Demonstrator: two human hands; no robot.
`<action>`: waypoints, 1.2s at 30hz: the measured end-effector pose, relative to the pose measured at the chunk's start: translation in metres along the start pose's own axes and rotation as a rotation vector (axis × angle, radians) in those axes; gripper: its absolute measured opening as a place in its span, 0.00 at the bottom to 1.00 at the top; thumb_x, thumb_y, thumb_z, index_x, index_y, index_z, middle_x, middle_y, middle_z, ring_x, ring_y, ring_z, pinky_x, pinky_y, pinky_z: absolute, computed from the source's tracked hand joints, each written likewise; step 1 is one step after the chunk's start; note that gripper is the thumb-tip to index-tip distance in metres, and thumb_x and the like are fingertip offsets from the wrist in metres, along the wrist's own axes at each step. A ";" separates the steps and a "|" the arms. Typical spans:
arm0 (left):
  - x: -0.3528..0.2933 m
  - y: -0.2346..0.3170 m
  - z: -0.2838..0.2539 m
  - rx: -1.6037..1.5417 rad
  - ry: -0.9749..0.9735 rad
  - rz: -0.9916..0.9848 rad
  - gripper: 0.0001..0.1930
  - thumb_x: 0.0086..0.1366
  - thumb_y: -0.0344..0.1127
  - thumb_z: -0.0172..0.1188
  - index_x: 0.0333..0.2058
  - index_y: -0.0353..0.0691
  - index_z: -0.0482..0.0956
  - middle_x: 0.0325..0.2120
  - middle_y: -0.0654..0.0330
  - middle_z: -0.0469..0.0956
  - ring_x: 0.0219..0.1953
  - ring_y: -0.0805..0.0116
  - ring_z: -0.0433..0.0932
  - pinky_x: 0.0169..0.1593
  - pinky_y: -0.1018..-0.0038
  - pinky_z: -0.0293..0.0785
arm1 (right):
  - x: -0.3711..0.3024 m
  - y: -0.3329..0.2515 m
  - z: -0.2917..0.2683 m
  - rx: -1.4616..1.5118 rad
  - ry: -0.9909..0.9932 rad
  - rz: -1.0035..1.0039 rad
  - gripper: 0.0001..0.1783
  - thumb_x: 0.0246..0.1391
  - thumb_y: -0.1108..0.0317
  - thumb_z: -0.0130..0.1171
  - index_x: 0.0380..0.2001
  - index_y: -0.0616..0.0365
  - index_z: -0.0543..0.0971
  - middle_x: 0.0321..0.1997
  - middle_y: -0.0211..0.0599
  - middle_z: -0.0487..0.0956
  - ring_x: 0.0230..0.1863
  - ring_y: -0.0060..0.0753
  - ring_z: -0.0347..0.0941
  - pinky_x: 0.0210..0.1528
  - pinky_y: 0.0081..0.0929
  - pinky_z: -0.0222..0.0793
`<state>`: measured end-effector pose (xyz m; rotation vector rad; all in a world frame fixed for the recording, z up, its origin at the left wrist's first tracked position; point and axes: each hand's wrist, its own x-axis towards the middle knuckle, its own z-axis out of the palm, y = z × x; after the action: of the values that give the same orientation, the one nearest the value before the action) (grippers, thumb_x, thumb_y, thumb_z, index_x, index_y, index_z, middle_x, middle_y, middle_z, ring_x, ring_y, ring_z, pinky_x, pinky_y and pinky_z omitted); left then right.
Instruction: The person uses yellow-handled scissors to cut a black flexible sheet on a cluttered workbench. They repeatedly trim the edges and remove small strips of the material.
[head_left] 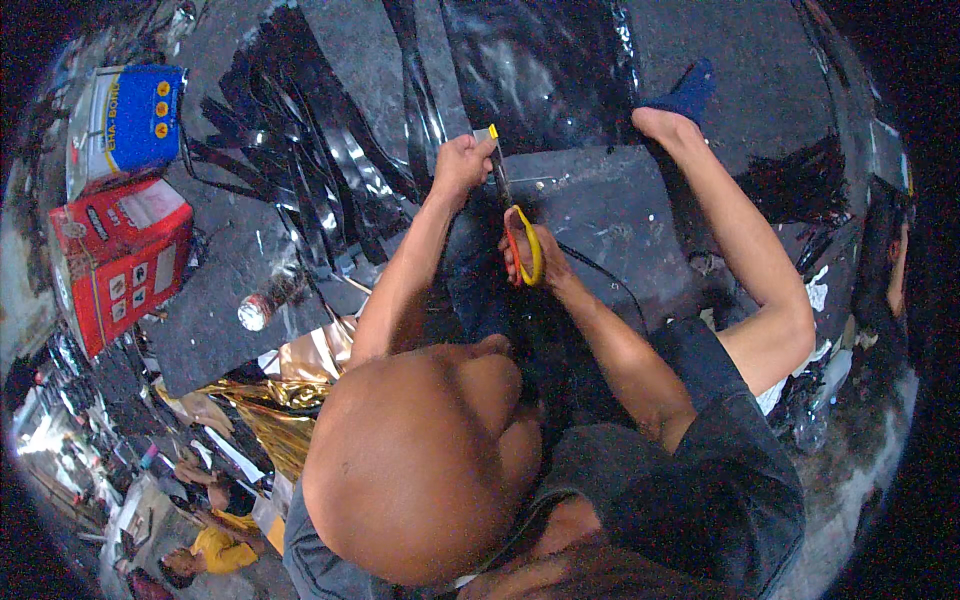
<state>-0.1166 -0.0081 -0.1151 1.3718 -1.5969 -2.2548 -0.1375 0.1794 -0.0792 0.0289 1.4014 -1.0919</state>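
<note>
My right hand is closed round the yellow and orange handles of a pair of scissors. The blades point up and away, reaching close to my left hand. Between the fingers of that hand is pinched a small greyish piece with a yellow end; its kind is hard to make out. Whether the blades touch this piece cannot be seen clearly. Just beyond both hands lies a shiny black plastic sheet, and long black strips are heaped to the left of my left hand.
At the left stand a blue and white carton and a red carton. A clear bottle-like item lies near gold foil. One bent bare leg spans the right side. Another person in yellow is at the lower left.
</note>
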 end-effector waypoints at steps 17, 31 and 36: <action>0.008 -0.017 -0.003 0.097 0.099 0.252 0.12 0.56 0.36 0.56 0.16 0.41 0.68 0.11 0.73 0.63 0.16 0.81 0.59 0.20 0.77 0.53 | 0.007 -0.039 0.015 -0.099 0.087 0.054 0.43 0.38 0.21 0.42 0.18 0.59 0.67 0.09 0.31 0.63 0.09 0.26 0.63 0.10 0.27 0.61; -0.014 0.007 0.000 -0.032 0.040 0.120 0.12 0.57 0.35 0.56 0.16 0.43 0.68 0.13 0.73 0.63 0.16 0.82 0.58 0.20 0.80 0.51 | -0.003 -0.051 0.020 -0.155 0.119 0.038 0.46 0.36 0.19 0.39 0.14 0.60 0.67 0.08 0.32 0.64 0.08 0.28 0.64 0.10 0.27 0.60; -0.016 0.009 0.006 -0.133 0.004 0.088 0.12 0.57 0.34 0.56 0.16 0.44 0.69 0.13 0.73 0.63 0.15 0.83 0.57 0.20 0.80 0.51 | 0.008 -0.044 0.013 -0.252 0.118 -0.025 0.45 0.38 0.20 0.39 0.14 0.59 0.66 0.08 0.32 0.63 0.08 0.29 0.65 0.10 0.28 0.62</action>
<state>-0.1144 0.0003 -0.0975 1.2485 -1.4457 -2.2600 -0.1561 0.1430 -0.0572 -0.1079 1.6410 -0.9397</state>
